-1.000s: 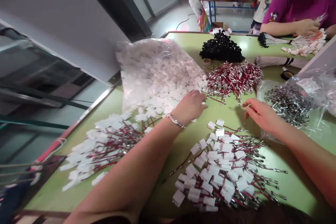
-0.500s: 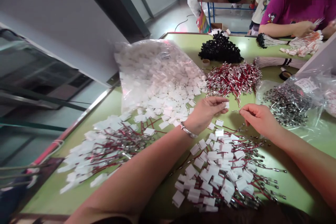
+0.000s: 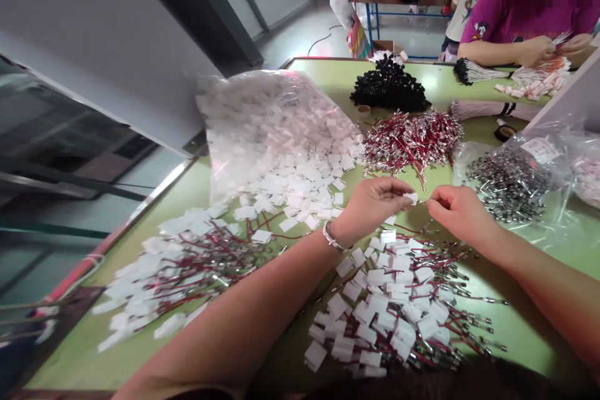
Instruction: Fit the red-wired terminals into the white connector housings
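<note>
My left hand (image 3: 382,200) pinches a small white plastic piece (image 3: 411,198) over the green table. Just to its right, my right hand (image 3: 452,207) is closed on a thin metal-tipped piece (image 3: 423,202), whose tip meets the edge of the white piece. Most of that thin piece is hidden by the fingers. Below both hands lies a pile of white pieces with red wires (image 3: 398,287). Behind them is a heap of red wires with metal ends (image 3: 415,140).
A clear bag of white pieces (image 3: 281,131) spills out at centre-left; more wired pieces (image 3: 187,262) lie nearer. A bag of metal parts (image 3: 509,184) sits at right, black parts (image 3: 389,84) behind. Across the table, a person in purple (image 3: 510,12) handles white wires.
My left hand has lowered slightly and turned the white piece toward my right hand. The gap between the white piece and the metal tip has closed. The view has shifted slightly.
</note>
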Motion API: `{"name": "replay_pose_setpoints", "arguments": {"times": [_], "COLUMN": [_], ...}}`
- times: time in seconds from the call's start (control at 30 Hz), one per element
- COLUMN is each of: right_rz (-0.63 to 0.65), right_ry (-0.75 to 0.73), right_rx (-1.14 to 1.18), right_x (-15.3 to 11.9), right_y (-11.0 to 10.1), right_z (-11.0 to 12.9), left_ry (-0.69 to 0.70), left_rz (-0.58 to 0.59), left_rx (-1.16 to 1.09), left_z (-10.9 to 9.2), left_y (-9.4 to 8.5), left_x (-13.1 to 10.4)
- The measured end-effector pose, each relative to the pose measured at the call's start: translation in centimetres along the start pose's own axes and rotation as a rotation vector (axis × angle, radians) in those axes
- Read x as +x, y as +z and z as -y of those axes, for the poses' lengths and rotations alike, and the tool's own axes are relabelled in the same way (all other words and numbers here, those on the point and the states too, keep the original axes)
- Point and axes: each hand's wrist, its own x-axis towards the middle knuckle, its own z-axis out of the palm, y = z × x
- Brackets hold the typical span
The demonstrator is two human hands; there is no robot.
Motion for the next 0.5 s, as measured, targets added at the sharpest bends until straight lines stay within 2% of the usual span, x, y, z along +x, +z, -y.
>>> {"name": "replay_pose_setpoints", "arguments": {"times": [0.07, 0.13, 0.3, 0.43, 0.5], "right_rz": [0.022, 0.075, 0.221, 0.227, 0.252], "right_ry": [-0.008, -0.026, -0.117, -0.052, -0.015], "right_rx": [0.021, 0.093, 0.176, 0.135, 0.140], "right_x": [0.00, 0.01, -0.10, -0.37, -0.41], "right_y": [0.10, 0.07, -0.18, -0.02, 0.02], "right_z": [0.14, 0.27, 0.30, 0.40, 0.48], "left_ry": [0.040, 0.021, -0.130, -0.136, -0.115], "left_rz": [-0.019, -0.002, 0.170, 0.229, 0.257], "left_rx": [0.028, 0.012, -0.108, -0.201, -0.178], "left_z": [0.00, 0.03, 0.37, 0.94, 0.55], "left_y": [0.28, 0.35, -0.20, -0.20, -0.39], "left_x": [-0.02, 0.05, 0.25, 0.14, 0.20]}}
